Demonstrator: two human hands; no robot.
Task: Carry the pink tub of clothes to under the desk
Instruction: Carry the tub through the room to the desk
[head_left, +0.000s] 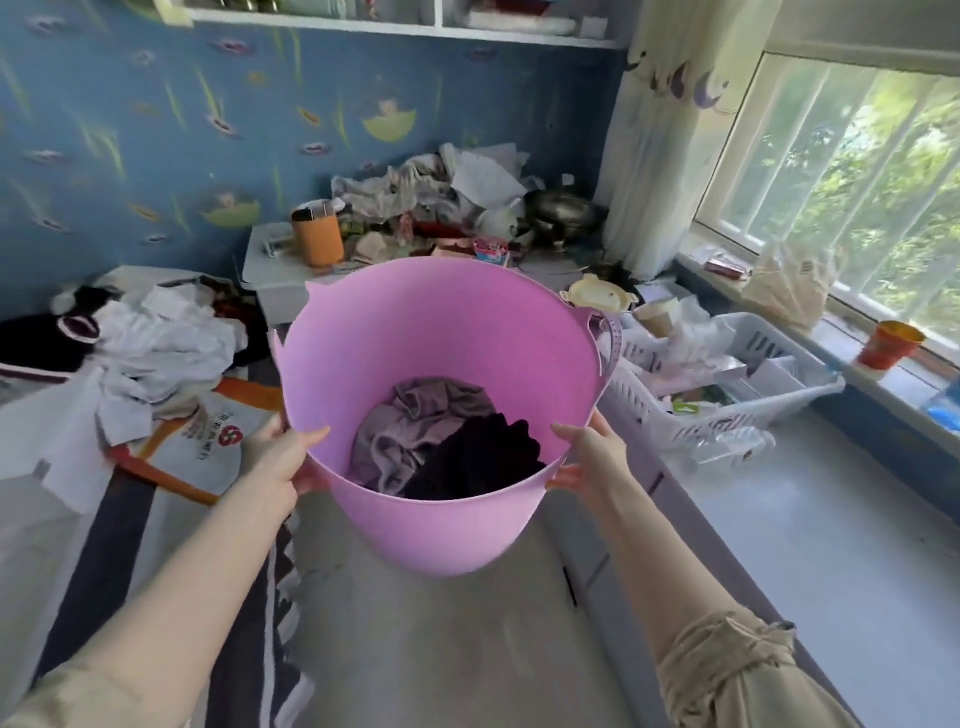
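Fingers of both hands pinch the rim of the pink tub (441, 364), thumbs inside, other fingers on the outer wall. Left hand (283, 460) grips the near-left rim, right hand (589, 460) the near-right rim; both forearms stretch forward, rolled beige sleeves at the elbows. Tub hangs in mid-air in front of the person, above grey floor, tilted slightly toward the camera. Inside at the bottom: a mauve garment (410, 426) and a black garment (475, 460) touching it on the right. Left of the tub, a bed (57, 499) with heaped white clothes (156, 348) and an orange-white bag (208, 441). Right, just beside the tub, a white slotted basket (727, 415) full of papers. Behind, a low white table (275, 270) cluttered with paper, an orange cup (318, 236) and a metal pot (561, 215). Small orange cup (888, 343) on the windowsill.
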